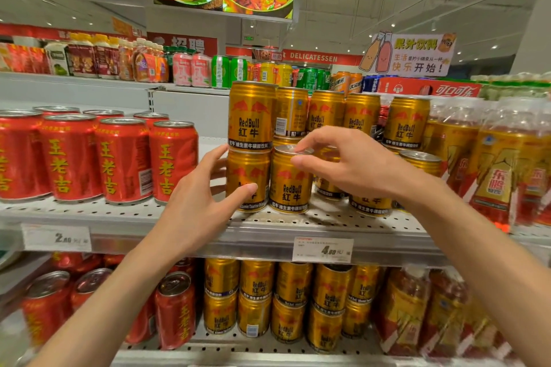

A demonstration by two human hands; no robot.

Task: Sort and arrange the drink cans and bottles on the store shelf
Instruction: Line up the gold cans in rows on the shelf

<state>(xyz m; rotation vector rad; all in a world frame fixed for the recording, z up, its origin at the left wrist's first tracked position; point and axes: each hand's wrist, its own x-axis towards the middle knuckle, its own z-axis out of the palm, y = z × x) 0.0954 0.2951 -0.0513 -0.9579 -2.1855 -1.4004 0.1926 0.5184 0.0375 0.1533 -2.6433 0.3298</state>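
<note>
The gold cans (252, 116) at centre frame read "RedBull 红牛". The red cans (123, 158) at left carried yellow "王老吉". A price tag (56, 237) at lower left showed "2.80"; another tag (323, 249) at lower centre showed "4.80". A red banner (313, 57) in the upper middle said "DELICATESSEN". The hanging sign (408, 53) at upper right read "果汁饮料" and "快乐开始!".

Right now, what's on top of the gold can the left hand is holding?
Another gold Red Bull can stands on the gold can that the left hand grips. Their touching rims hide its lid.
</note>
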